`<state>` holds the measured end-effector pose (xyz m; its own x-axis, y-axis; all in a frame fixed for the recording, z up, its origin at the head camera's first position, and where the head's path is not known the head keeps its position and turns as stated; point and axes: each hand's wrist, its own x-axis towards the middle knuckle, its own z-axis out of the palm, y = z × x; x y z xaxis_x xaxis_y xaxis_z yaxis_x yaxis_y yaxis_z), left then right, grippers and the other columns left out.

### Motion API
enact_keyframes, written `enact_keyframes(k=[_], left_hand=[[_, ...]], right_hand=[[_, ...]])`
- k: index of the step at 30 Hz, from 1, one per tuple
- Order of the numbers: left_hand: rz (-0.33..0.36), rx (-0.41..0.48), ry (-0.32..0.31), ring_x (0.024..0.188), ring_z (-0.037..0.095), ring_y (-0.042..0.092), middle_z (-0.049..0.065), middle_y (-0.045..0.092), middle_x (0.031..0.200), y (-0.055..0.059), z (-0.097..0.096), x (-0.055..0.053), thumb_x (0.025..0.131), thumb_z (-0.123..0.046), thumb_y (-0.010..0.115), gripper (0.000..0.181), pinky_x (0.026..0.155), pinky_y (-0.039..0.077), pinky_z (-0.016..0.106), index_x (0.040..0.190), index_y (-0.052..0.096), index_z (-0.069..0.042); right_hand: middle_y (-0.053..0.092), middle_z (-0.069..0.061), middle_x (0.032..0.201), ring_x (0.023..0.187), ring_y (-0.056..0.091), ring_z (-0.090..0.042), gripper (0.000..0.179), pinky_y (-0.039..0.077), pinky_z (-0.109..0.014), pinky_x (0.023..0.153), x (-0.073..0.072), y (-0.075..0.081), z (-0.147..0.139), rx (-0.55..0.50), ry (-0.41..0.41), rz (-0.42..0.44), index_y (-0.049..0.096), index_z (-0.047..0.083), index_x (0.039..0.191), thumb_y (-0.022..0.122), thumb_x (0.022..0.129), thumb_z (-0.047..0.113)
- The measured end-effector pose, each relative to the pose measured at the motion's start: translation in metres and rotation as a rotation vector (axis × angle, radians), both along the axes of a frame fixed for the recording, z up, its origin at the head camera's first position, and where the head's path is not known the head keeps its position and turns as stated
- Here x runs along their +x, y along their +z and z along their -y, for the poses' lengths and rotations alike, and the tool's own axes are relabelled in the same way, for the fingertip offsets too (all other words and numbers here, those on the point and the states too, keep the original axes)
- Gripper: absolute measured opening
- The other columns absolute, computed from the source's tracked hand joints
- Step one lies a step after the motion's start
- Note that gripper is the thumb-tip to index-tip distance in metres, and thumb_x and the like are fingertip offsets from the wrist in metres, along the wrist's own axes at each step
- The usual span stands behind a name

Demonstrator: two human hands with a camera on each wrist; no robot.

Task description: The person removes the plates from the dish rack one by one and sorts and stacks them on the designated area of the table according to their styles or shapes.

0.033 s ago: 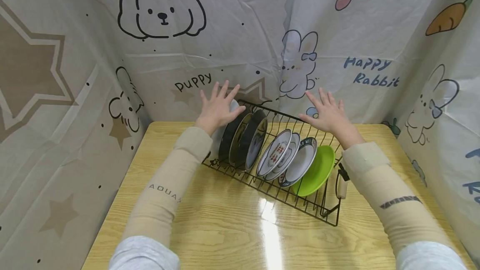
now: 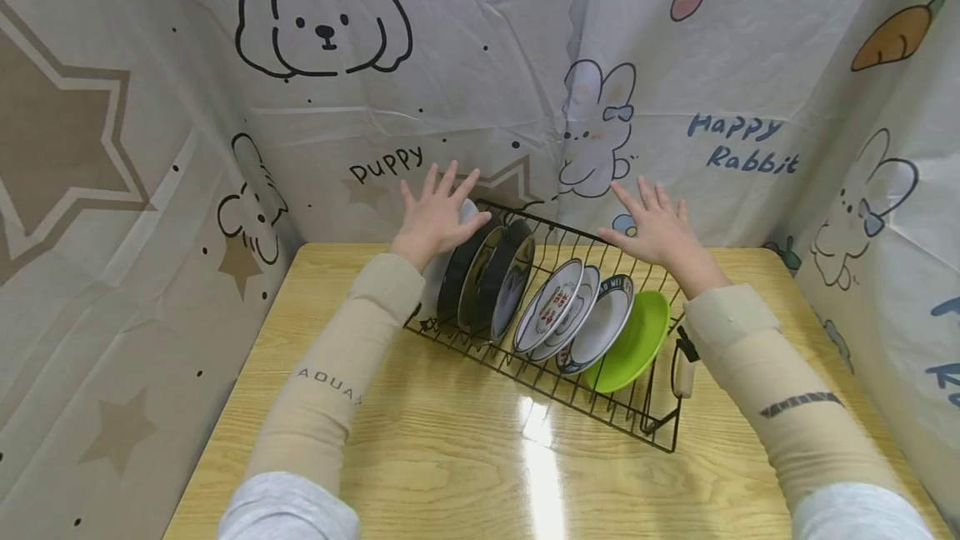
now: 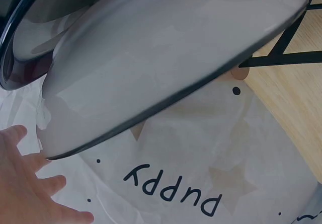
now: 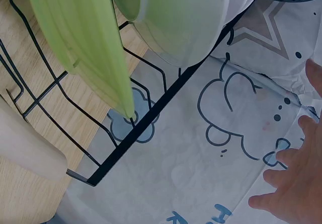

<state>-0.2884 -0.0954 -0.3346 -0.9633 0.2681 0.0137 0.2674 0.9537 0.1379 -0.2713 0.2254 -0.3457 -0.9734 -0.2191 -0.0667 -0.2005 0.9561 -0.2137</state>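
A black wire dish rack point(image 2: 577, 394) stands at a slant on the wooden table. In its left part several dark bowls or deep plates point(image 2: 516, 277) lean upright. White patterned plates point(image 2: 550, 307) stand in the middle, and a bright green plate point(image 2: 633, 344) at the right. My left hand point(image 2: 438, 219) hovers with fingers spread over the rack's left end, near a pale, dark-rimmed bowl or plate point(image 3: 151, 58); whether it touches cannot be told. With fingers also spread, my right hand point(image 2: 656, 227) is above the rack's back right part, holding nothing, apart from the green plate point(image 4: 83, 43).
A cream-coloured handle point(image 2: 684, 375) hangs at the rack's right end. Printed cloth point(image 2: 480, 90) walls off the table's back and both sides. Wooden tabletop point(image 2: 420, 457) extends in front of the rack.
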Motion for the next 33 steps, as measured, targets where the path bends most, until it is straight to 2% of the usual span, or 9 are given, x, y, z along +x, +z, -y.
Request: enact_keyframes(k=[11, 16, 18, 20, 24, 26, 30, 33], left_hand=[[-0.009, -0.001, 0.001, 0.139, 0.031, -0.006, 0.006, -0.001, 0.154, -0.001, 0.003, -0.001, 0.089, -0.064, 0.029, 0.071, 0.102, -0.005, 0.065, 0.148, 0.003, -0.031], [-0.042, 0.047, -0.003, 0.14, 0.03, -0.002, 0.005, 0.0, 0.154, 0.003, 0.01, 0.0, 0.09, -0.062, 0.029, 0.071, 0.104, -0.002, 0.064, 0.148, 0.004, -0.029], [-0.071, 0.109, -0.008, 0.14, 0.029, 0.002, 0.006, 0.003, 0.154, 0.005, 0.014, 0.0, 0.092, -0.059, 0.031, 0.07, 0.106, 0.001, 0.062, 0.148, 0.008, -0.026], [-0.109, 0.214, -0.018, 0.139, 0.029, 0.008, 0.009, 0.011, 0.153, 0.006, 0.02, 0.001, 0.093, -0.053, 0.036, 0.067, 0.107, 0.006, 0.058, 0.148, 0.015, -0.02], [-0.178, 0.517, -0.056, 0.136, 0.031, 0.021, 0.015, 0.027, 0.147, 0.002, 0.037, 0.001, 0.096, -0.033, 0.044, 0.055, 0.11, 0.015, 0.049, 0.142, 0.03, -0.005], [-0.181, 0.656, -0.057, 0.134, 0.032, 0.025, 0.018, 0.032, 0.143, -0.004, 0.047, 0.0, 0.096, -0.025, 0.045, 0.05, 0.11, 0.018, 0.046, 0.139, 0.035, -0.001], [-0.103, 0.828, 0.003, 0.129, 0.033, 0.032, 0.02, 0.037, 0.139, -0.022, 0.067, 0.001, 0.097, -0.02, 0.044, 0.046, 0.106, 0.027, 0.045, 0.136, 0.036, 0.002], [-0.013, 0.901, 0.063, 0.127, 0.031, 0.036, 0.018, 0.038, 0.138, -0.037, 0.08, 0.004, 0.098, -0.022, 0.043, 0.046, 0.104, 0.031, 0.043, 0.137, 0.036, 0.0]], right_hand=[[-0.014, -0.017, 0.15, 0.134, -0.012, -0.044, 0.086, -0.012, -0.063, 0.101, 0.002, 0.0, 0.0, -0.007, 0.005, -0.004, -0.004, 0.029, 0.147, 0.03, 0.082, 0.073], [-0.006, -0.02, 0.151, 0.135, -0.005, -0.044, 0.083, -0.005, -0.064, 0.103, 0.004, 0.004, -0.003, -0.024, 0.021, -0.066, 0.002, 0.024, 0.149, 0.035, 0.085, 0.067], [0.001, -0.022, 0.15, 0.136, 0.002, -0.044, 0.08, -0.001, -0.063, 0.104, 0.008, 0.007, -0.005, -0.049, 0.032, -0.121, 0.008, 0.02, 0.149, 0.041, 0.088, 0.06], [0.009, -0.023, 0.15, 0.135, 0.009, -0.044, 0.076, 0.005, -0.062, 0.105, 0.012, 0.01, -0.008, -0.092, 0.043, -0.18, 0.014, 0.017, 0.148, 0.047, 0.089, 0.052], [0.024, -0.022, 0.146, 0.131, 0.023, -0.043, 0.066, 0.016, -0.059, 0.105, 0.027, 0.017, -0.018, -0.228, 0.052, -0.301, 0.027, 0.012, 0.144, 0.053, 0.09, 0.039], [0.031, -0.022, 0.143, 0.129, 0.029, -0.042, 0.06, 0.02, -0.056, 0.105, 0.036, 0.018, -0.024, -0.308, 0.052, -0.367, 0.034, 0.008, 0.141, 0.056, 0.09, 0.031], [0.043, -0.023, 0.134, 0.124, 0.036, -0.041, 0.049, 0.025, -0.054, 0.104, 0.055, 0.011, -0.038, -0.419, 0.037, -0.484, 0.043, 0.001, 0.133, 0.059, 0.088, 0.016], [0.044, -0.026, 0.13, 0.119, 0.039, -0.044, 0.046, 0.03, -0.057, 0.098, 0.069, 0.0, -0.048, -0.453, -0.006, -0.503, 0.044, -0.001, 0.131, 0.057, 0.089, 0.012]])
